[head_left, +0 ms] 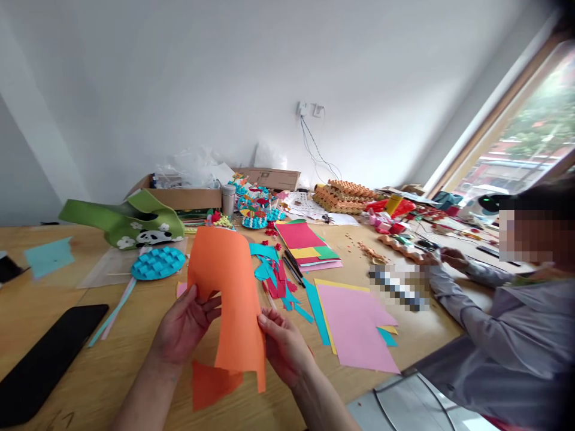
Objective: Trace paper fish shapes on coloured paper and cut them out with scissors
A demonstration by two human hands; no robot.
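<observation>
Between my two hands an orange sheet of paper (pixel 233 299) is raised above the table, curved, with a piece cut out of its lower left. My left hand (pixel 184 326) pinches its left edge, and my right hand (pixel 285 341) grips the right edge between thumb and fingers. Below it on the tabletop lies a smaller orange paper piece (pixel 213 383). Just beyond my right hand are red paper scraps (pixel 281 278), blue scraps and dark pens (pixel 294 268). A pink sheet (pixel 354 323) over a yellow one rests to the right.
A black phone (pixel 49 365) lies at the left, near a blue woven paper oval (pixel 158 263) and a green panda bag (pixel 135 224). Coloured sheets (pixel 300 236), a cardboard box (pixel 193 197) and egg trays (pixel 345 194) stand farther back. Another person (pixel 507 317) works at the right.
</observation>
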